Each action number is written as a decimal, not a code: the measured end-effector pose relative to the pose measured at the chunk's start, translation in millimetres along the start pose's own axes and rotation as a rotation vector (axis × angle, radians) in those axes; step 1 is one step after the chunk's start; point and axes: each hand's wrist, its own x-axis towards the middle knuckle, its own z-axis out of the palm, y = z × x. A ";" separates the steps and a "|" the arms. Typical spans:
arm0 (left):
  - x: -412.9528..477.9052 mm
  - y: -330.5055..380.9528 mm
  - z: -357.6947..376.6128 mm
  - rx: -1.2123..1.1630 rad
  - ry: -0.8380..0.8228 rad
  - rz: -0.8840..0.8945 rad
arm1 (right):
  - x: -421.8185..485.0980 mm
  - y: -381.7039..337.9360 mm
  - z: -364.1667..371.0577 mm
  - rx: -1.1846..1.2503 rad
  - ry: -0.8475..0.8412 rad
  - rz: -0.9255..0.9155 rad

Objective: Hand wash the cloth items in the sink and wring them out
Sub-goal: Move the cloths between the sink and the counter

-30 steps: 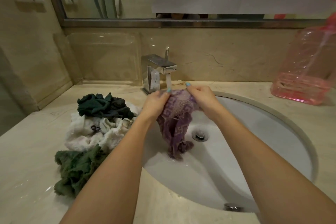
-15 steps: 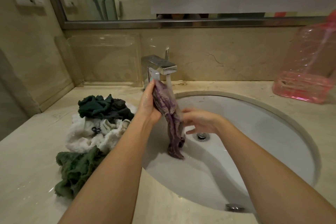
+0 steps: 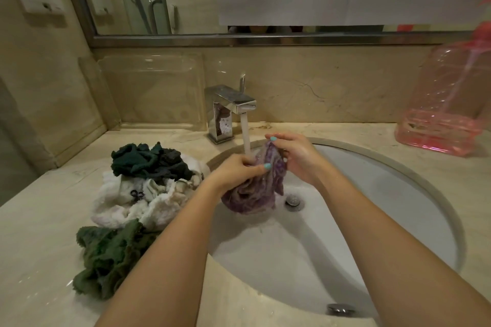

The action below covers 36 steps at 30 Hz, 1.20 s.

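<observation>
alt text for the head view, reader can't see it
The left hand and right hand grip a bunched purple cloth under water running from a chrome tap over a white sink. Green and white cloths lie heaped on the counter to its left.

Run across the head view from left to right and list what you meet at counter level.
First the pile of cloths → faucet → drain → pink jug. The purple cloth, held under the running water, overlaps the faucet, so it is left out.
</observation>
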 end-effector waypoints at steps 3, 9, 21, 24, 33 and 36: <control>2.9 1.2 -4.1 -0.301 0.145 0.014 | 0.8 3.4 -2.7 -0.013 -0.057 0.012; 5.7 2.9 -7.0 -0.702 0.348 0.088 | -6.0 18.7 -3.7 -0.479 -0.220 0.190; 8.2 20.9 19.6 -0.604 0.552 0.048 | -7.8 11.4 64.3 -0.269 0.088 -0.233; 5.3 23.1 26.8 -0.630 0.568 0.005 | -3.4 7.5 72.9 -0.372 0.206 -0.227; 5.4 27.2 25.8 -0.513 0.609 0.007 | -17.9 -1.2 75.3 -0.352 0.384 -0.241; 6.0 20.9 20.4 -0.539 0.639 -0.008 | -16.6 -2.0 81.7 -0.408 0.323 -0.246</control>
